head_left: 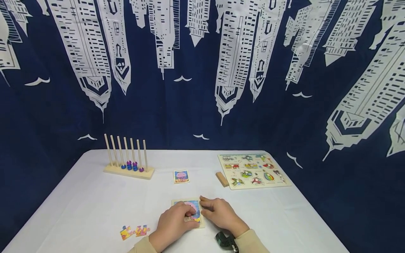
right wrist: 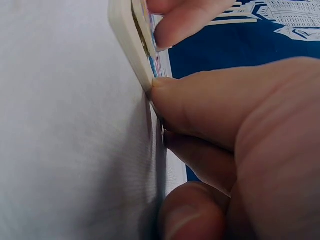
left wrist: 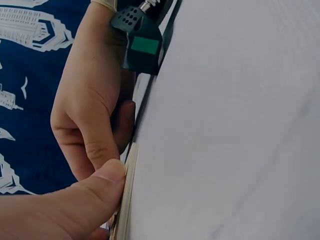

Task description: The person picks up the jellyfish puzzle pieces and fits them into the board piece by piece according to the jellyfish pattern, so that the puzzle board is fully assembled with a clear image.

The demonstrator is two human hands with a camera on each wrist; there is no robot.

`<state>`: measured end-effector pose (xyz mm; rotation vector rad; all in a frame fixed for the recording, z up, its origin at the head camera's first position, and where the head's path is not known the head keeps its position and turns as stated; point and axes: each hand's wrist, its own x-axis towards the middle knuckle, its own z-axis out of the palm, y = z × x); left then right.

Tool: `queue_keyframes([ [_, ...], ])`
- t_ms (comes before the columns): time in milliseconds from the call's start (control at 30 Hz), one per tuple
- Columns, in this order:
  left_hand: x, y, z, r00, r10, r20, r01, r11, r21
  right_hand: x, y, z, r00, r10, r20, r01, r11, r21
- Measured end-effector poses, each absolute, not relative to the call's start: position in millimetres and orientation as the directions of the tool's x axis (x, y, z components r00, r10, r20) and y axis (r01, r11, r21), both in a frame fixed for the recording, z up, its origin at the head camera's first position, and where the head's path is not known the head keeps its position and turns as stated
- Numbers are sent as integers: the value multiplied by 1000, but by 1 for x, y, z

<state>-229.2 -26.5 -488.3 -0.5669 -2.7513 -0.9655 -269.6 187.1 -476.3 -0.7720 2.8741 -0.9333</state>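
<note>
A small wooden jigsaw board (head_left: 174, 202) with a pink and blue picture lies at the near middle of the table. Over its lower part is my left hand (head_left: 175, 221), thumb and fingers curled about a jigsaw piece (right wrist: 141, 22) that sits slightly raised at the board's rim. The fingers hide much of the picture. At the board's right side, my right hand (head_left: 223, 215) grips the edge with bent fingers; the thumb (right wrist: 167, 95) touches the rim in the right wrist view. Two loose jigsaw pieces (head_left: 141, 230) lie left of my left hand.
A small picture card (head_left: 181, 176) lies beyond the board. A peg stand (head_left: 129, 171) with beads stands back left. Back right are a wooden block (head_left: 222, 179) and a large picture board (head_left: 253, 171). A dark green-marked device (head_left: 225, 240) is by my right wrist.
</note>
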Motion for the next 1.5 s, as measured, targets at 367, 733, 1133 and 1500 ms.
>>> queue_keyframes([
  [367,-224,-26,-490,-879,309,362,463,732,500,-269,187,-475,-879,-459,132,-450,704,-550],
  [733,-222,-27,-492,-852,315,418,497,740,454,-270,186,-475,-881,-460,113,-437,698,-568],
  [1133,-221,-23,-492,-824,358,440,525,775,353,-267,185,-474,-883,-455,112,-432,697,-572],
  [1500,-222,-21,-490,-815,407,413,536,801,267,-268,186,-475,-885,-452,108,-428,703,-568],
])
